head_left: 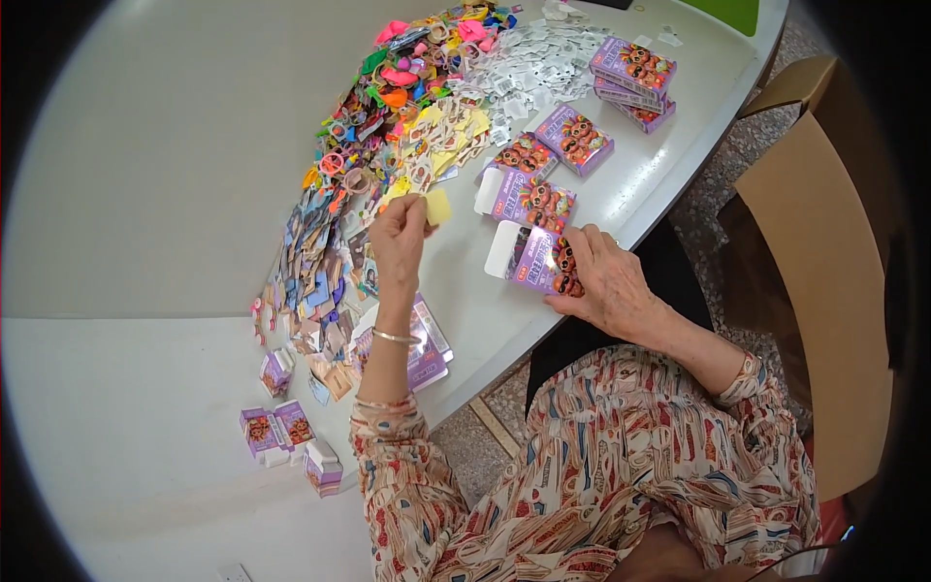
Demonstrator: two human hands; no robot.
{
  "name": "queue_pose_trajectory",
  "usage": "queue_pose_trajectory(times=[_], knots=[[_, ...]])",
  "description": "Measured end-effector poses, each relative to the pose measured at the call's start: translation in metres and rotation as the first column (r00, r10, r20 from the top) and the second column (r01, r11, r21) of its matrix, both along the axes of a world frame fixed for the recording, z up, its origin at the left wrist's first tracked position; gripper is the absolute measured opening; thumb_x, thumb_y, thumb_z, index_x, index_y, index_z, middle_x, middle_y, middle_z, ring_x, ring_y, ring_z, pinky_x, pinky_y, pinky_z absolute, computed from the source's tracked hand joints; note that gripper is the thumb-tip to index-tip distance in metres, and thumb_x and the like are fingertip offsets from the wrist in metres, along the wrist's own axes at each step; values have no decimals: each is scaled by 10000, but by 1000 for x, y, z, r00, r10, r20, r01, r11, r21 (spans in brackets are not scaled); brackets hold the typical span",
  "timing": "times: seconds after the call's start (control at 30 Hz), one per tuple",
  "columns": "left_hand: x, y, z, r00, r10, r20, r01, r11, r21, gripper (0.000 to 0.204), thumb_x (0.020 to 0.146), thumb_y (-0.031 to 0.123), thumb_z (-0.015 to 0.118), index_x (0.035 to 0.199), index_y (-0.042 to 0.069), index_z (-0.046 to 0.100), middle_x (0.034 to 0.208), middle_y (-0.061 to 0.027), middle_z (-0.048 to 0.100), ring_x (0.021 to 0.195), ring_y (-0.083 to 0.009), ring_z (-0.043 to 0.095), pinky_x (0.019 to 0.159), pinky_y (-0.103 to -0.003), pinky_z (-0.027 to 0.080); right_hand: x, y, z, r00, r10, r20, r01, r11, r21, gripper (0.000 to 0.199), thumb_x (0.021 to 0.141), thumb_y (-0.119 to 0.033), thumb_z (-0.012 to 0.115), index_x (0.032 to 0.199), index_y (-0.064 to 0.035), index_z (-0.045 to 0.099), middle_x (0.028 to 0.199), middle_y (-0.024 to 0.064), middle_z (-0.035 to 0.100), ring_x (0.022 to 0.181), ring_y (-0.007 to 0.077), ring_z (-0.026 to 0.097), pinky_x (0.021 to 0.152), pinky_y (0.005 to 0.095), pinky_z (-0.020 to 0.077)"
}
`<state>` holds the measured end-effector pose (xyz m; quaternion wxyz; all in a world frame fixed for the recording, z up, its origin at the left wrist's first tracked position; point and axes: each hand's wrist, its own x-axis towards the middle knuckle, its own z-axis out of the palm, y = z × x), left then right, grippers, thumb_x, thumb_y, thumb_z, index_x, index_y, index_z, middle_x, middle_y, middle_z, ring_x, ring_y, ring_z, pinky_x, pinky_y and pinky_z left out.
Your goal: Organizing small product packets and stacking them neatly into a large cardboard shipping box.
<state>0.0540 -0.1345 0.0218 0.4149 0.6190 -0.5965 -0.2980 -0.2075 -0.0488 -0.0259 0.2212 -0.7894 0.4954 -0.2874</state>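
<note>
My left hand (398,238) is closed in a pinch on a small pale yellow paper piece (439,207), beside the heap of small items. My right hand (613,281) grips the near end of a purple printed box (540,260) lying by the table's edge. The box's white flap (502,248) stands out at its open left end, with something dark inside that I cannot make out. Just beyond it lies another purple box (543,202), also with a white flap out. Farther off are two more purple boxes, one of them tilted (574,139).
A long heap of colourful trinkets (354,126) curves along the left, with white packets (543,63) and yellow cards (451,131) beside it. Stacked boxes (635,73) stand far right. Flat purple cartons (427,349) lie near my left wrist. An open cardboard box (824,262) stands right.
</note>
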Motion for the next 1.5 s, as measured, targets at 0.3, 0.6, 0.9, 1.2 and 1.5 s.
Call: queue_pose_trajectory(times=[0.3, 0.6, 0.9, 1.2, 1.5], knots=[[33, -10, -37, 819, 41, 572, 133, 957, -258, 192, 872, 146, 615, 987, -3, 653, 804, -66, 656, 679, -145, 605, 627, -275, 477, -13, 4, 2, 989, -13, 145, 22, 998, -62, 721, 657, -276, 803, 1184, 13, 405, 972, 177, 501, 874, 347, 570, 727, 410, 493], [-25, -116, -51, 761, -2, 649, 352, 841, -411, 231, 776, 194, 675, 921, 15, 690, 879, -139, 681, 775, -289, 640, 740, -379, 503, -44, -2, 8, 966, -165, 198, 188, 976, -106, 686, 683, -281, 772, 1178, 23, 407, 964, 186, 511, 855, 345, 582, 700, 407, 507], [-62, -144, -61, 573, -182, 799, 391, 918, -72, 218, 696, 235, 720, 895, 146, 716, 1000, -88, 611, 946, -336, 526, 824, -465, 430, -60, -3, -2, 950, -248, 189, 260, 965, -44, 698, 683, -306, 773, 1182, 22, 411, 966, 185, 515, 860, 349, 582, 717, 424, 500], [-47, -105, -20, 872, -186, 452, 335, 901, -275, 201, 803, 169, 710, 900, -5, 696, 877, -102, 678, 800, -172, 636, 718, -302, 484, -55, -11, 2, 952, -284, 113, 294, 951, -90, 671, 668, -257, 780, 1166, 15, 421, 949, 183, 521, 856, 356, 582, 720, 420, 498], [-76, 22, 6, 899, -348, 264, 410, 882, -232, 141, 797, 97, 696, 915, 25, 670, 1018, -116, 644, 973, -244, 577, 866, -352, 441, -21, -7, 16, 985, -163, 64, 168, 981, -99, 657, 656, -243, 779, 1152, 10, 431, 977, 176, 519, 874, 344, 581, 703, 410, 508]])
